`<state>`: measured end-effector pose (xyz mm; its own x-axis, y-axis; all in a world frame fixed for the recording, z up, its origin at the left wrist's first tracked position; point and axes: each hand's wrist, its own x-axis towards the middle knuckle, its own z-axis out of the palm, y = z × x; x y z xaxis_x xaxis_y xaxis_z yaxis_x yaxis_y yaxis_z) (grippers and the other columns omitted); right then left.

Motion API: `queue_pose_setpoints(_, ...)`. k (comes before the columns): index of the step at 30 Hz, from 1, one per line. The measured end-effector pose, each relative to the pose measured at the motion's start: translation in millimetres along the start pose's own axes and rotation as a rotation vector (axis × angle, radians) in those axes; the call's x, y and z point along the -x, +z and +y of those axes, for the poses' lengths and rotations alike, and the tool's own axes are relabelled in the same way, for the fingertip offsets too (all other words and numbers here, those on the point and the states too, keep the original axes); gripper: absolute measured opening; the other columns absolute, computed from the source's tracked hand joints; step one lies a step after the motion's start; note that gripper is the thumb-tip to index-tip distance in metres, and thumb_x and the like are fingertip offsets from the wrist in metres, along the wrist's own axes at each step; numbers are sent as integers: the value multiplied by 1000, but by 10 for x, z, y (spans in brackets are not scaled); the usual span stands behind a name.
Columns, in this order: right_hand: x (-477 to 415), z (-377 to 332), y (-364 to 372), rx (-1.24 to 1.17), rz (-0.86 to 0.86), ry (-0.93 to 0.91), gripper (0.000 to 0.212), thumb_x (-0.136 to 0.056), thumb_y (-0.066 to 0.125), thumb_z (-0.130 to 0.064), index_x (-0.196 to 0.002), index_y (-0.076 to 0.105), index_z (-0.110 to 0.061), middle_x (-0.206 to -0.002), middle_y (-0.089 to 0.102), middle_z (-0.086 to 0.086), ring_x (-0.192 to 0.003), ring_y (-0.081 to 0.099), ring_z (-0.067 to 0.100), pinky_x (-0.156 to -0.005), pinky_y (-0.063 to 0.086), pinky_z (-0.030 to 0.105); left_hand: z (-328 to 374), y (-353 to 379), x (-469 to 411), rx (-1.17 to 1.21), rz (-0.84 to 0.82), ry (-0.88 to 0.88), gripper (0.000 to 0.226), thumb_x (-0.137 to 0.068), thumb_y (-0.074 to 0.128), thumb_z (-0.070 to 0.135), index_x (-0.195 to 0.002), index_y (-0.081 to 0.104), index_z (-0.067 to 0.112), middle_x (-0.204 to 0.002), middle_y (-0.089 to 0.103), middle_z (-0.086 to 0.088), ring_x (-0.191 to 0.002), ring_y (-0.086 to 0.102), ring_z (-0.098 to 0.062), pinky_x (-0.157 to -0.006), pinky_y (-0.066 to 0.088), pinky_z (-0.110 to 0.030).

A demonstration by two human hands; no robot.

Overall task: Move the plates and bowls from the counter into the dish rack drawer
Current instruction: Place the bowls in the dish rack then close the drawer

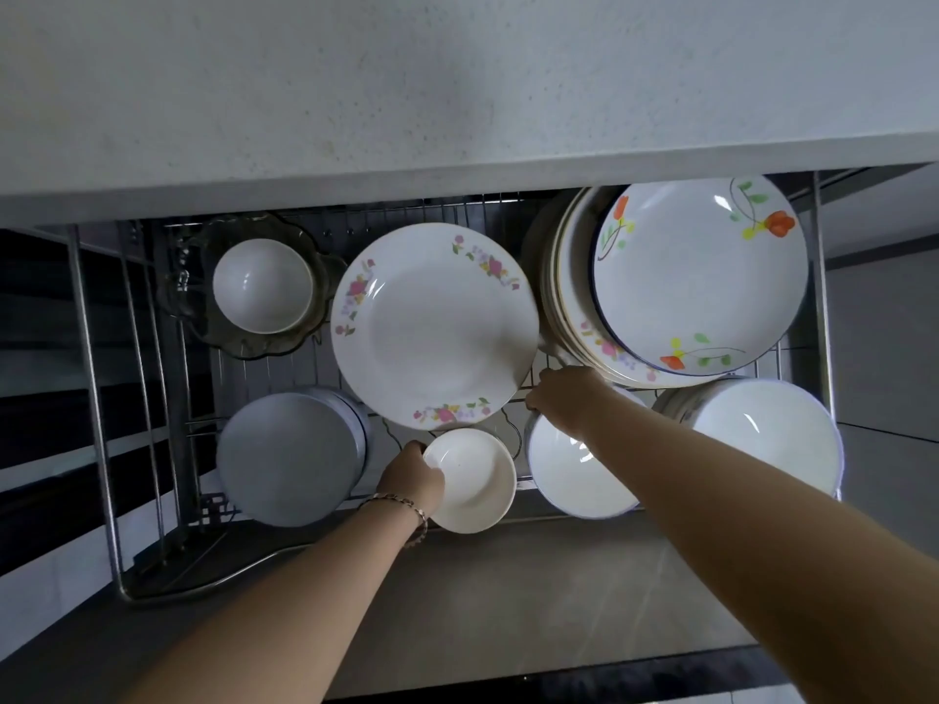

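The wire dish rack drawer (96, 378) is pulled out below the pale counter (457, 83). My left hand (411, 475) grips the left rim of a small cream bowl (475, 482) at the rack's front middle. My right hand (564, 398) reaches over a white bowl with a blue rim (574, 475), its fingers curled at the near-right edge of a large pink-flowered plate (432, 327). Whether they pinch the plate or the bowl's rim is hidden.
A stack of plates topped by an orange-flowered one (701, 276) fills the back right. A large white bowl (762, 434) sits front right. Grey plates (289, 459) stand front left. A white bowl (261, 284) sits in a smoky glass dish (228, 343) at the back left.
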<state>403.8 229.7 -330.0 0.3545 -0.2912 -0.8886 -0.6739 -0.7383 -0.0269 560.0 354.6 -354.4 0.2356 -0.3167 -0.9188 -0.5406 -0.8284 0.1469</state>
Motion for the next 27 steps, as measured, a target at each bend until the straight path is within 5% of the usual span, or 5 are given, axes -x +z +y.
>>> queue_pose_setpoints(5,241,-35,77,4,215,27,42,-92,46,-5,-134,43,-7,-131,53,16,-123,50,33,-101,43,40,62,-91,226,-94,9,19,36,-90,44,12,-125,45,5,-122,57,-14,-108,57,-29,-72,41,-28)
queue_pose_setpoints(9,568,-91,-153,-73,223,-7,40,-93,43,-6,-133,44,-6,-132,52,15,-125,48,32,-102,41,39,184,-303,576,-136,18,111,37,-91,42,14,-126,49,6,-125,57,-13,-112,56,-27,-81,44,-28)
queue_pose_setpoints(15,1208,-102,-1121,-295,193,-57,40,-90,48,-9,-131,48,-10,-133,52,14,-123,51,29,-100,42,34,581,-1168,1270,310,140,243,22,-89,50,3,-105,66,3,-106,67,-17,-104,63,-31,-95,51,-35)
queue_pose_setpoints(19,1490,-172,-1962,-387,280,-134,41,-92,51,-21,-132,50,-15,-139,49,6,-128,45,24,-104,36,29,765,-2040,1611,497,279,324,17,-89,51,2,-93,67,5,-78,66,-7,-71,63,-18,-62,52,-21)
queue_pose_setpoints(27,1304,-248,-3796,-761,646,-27,32,-92,50,-27,-116,62,-11,-120,65,10,-108,62,26,-92,48,31,984,-3955,1685,646,572,449,31,-90,42,2,-65,52,16,-65,59,-4,-56,56,-15,-31,35,-7)
